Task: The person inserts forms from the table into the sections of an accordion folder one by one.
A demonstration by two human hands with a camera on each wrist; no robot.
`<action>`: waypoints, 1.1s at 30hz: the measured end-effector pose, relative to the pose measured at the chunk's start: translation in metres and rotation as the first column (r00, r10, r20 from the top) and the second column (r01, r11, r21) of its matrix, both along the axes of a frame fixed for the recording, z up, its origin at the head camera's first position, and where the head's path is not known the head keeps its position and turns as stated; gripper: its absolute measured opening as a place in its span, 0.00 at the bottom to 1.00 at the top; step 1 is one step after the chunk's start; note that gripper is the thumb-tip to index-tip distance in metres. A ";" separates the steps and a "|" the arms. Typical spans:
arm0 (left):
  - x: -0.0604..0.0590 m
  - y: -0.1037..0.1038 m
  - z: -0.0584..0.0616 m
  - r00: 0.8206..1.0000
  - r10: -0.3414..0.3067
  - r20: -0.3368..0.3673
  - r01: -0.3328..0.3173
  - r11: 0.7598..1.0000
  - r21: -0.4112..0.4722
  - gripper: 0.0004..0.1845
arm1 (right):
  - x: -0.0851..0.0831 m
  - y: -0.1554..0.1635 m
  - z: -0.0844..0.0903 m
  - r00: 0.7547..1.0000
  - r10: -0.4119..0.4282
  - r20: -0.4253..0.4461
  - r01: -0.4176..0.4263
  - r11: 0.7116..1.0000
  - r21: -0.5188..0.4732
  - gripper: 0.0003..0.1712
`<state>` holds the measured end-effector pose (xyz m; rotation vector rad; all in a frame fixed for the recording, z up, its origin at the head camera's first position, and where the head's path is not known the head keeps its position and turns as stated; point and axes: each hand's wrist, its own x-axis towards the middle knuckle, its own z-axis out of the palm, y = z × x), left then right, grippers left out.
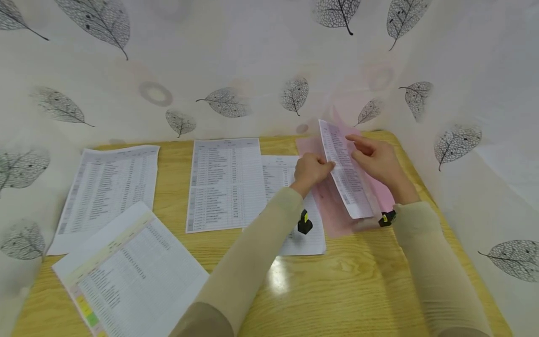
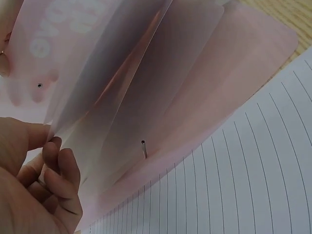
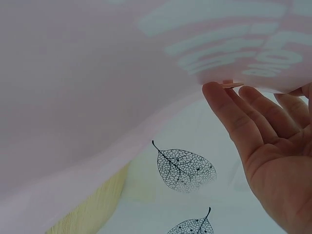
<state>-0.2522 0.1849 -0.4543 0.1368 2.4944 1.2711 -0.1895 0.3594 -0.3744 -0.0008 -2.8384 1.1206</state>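
A pink translucent folder [image 1: 328, 201] lies open at the table's back right, and a printed sheet [image 1: 345, 173] stands up in it. My left hand [image 1: 311, 171] pinches the sheet's left edge. In the left wrist view its curled fingers [image 2: 51, 144] hold that edge among the pink folder's [image 2: 234, 73] leaves. My right hand [image 1: 370, 154] rests with straight fingers against the sheet's right side. Seen from the right wrist, the fingertips [image 3: 214, 97] touch the underside of the pink folder's cover [image 3: 97, 73].
Printed sheets lie on the wooden table [image 1: 362, 281]: one in the middle [image 1: 225, 182], one at the left [image 1: 105, 192], one near the front left [image 1: 130, 271], one under my left forearm [image 1: 307, 243]. Leaf-printed cloth [image 1: 252, 70] hangs behind and at both sides.
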 end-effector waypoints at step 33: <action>0.031 -0.219 0.045 1.000 -0.003 0.018 -0.001 0.986 0.168 0.19 | -0.001 -0.005 -0.001 1.000 0.021 0.020 -0.021 1.000 -0.002 0.26</action>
